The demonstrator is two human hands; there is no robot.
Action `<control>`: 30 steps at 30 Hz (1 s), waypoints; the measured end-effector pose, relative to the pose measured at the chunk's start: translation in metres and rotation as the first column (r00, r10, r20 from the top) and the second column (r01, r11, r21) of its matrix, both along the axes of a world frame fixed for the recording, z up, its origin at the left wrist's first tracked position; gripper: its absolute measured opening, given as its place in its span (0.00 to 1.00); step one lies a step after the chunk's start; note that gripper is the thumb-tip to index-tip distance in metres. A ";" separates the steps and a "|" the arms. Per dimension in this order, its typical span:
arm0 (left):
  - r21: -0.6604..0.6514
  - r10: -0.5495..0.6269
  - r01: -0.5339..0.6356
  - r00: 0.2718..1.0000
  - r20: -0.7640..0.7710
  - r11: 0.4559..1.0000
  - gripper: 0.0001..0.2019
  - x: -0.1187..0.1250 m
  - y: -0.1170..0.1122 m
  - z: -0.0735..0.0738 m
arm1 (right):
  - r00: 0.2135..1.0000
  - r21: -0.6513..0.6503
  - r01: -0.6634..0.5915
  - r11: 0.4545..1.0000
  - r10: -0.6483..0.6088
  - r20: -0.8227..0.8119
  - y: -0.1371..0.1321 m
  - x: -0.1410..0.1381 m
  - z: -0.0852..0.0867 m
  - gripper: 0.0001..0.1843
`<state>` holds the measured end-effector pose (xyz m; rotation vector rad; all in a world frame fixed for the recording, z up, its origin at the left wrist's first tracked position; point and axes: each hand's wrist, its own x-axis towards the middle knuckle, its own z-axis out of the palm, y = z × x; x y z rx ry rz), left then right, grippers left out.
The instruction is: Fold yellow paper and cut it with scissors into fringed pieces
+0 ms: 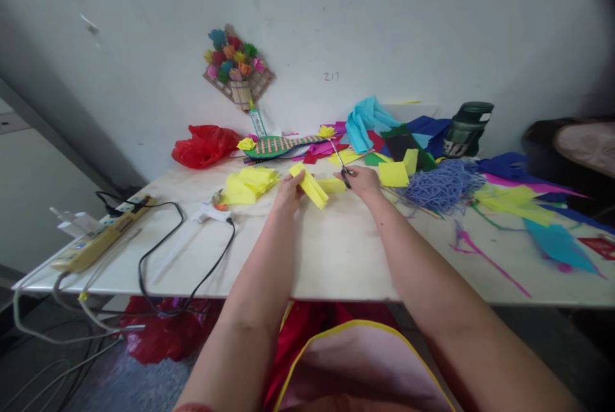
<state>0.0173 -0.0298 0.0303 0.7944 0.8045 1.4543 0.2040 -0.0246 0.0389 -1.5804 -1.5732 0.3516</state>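
Over the middle of the white table, my left hand (289, 191) grips a folded strip of yellow crepe paper (310, 188) between thumb and fingers. My right hand (362, 181) is closed around the dark handles of a pair of scissors (342, 159), whose blades point up and away from me. Another yellow paper piece (332, 185) lies between the two hands. Left of my left hand rests a pile of yellow paper pieces (250, 184). Behind the hands is a green, pink-striped craft piece (286, 145) with yellow paper flowers at its ends.
A white glue gun (206, 212) and a power strip (103, 239) with cables occupy the table's left side. A red plastic bag (206, 145) sits behind them. On the right are a tangle of purple shredded strands (439, 184), coloured paper scraps and a dark bottle (467, 131).
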 end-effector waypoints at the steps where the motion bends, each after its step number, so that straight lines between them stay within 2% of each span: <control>1: -0.004 0.005 -0.005 1.000 0.003 1.000 0.10 0.000 0.000 0.000 | 0.987 -0.008 0.055 0.998 -0.053 0.150 0.000 0.002 -0.001 0.18; 3: -0.014 0.020 -0.020 1.000 0.007 1.000 0.10 0.001 0.000 0.000 | 0.922 -0.058 0.139 0.989 -0.108 0.373 0.000 0.005 -0.002 0.19; 6: -0.023 0.038 -0.038 0.999 0.003 0.999 0.10 0.001 0.001 -0.001 | 0.849 -0.145 0.211 0.967 -0.108 0.518 -0.001 0.008 -0.001 0.20; 10: -0.024 0.046 -0.046 0.999 -0.001 0.999 0.10 0.001 0.005 -0.004 | 0.828 -0.193 0.229 0.954 -0.087 0.555 -0.001 0.011 0.000 0.20; 14: -0.009 0.035 -0.035 0.999 0.007 0.999 0.11 0.000 0.009 -0.009 | 0.837 -0.237 0.191 0.952 -0.032 0.546 0.000 0.013 0.000 0.20; 17: 0.013 0.026 -0.026 1.000 0.000 1.000 0.13 -0.001 0.012 -0.012 | 0.845 -0.165 0.178 0.970 -0.065 0.530 0.000 0.011 0.000 0.16; 20: 0.018 0.027 -0.027 1.000 -0.014 0.999 0.15 0.000 0.011 -0.012 | 0.910 -0.051 0.083 0.995 -0.055 0.410 -0.003 0.002 0.000 0.14; 21: 0.023 0.027 -0.027 0.999 -0.017 0.999 0.15 0.001 0.010 -0.011 | 0.943 -0.044 0.018 0.999 -0.002 0.333 -0.005 -0.003 0.000 0.15; 23: 0.042 0.021 -0.020 1.000 -0.022 0.999 0.16 0.002 0.008 -0.010 | 0.971 -0.123 -0.199 0.972 0.212 0.108 -0.010 -0.014 0.001 0.18; 25: 0.064 0.016 -0.013 0.999 -0.036 0.998 0.17 0.003 0.007 -0.009 | 0.914 -0.222 -0.404 0.887 0.384 -0.131 -0.016 -0.024 0.002 0.20; 26: 0.074 0.014 -0.011 0.999 -0.044 0.997 0.17 0.003 0.006 -0.009 | 0.878 -0.240 -0.474 0.847 0.435 -0.198 -0.019 -0.029 0.002 0.19; 28: 0.092 0.009 -0.004 0.998 -0.057 0.996 0.18 0.004 0.006 -0.009 | 0.852 -0.224 -0.514 0.828 0.464 -0.241 -0.024 -0.036 0.002 0.14; 30: 0.106 -0.004 0.010 0.998 -0.058 0.994 0.18 0.005 0.006 -0.010 | 0.856 -0.189 -0.505 0.842 0.462 -0.233 -0.024 -0.039 0.001 0.10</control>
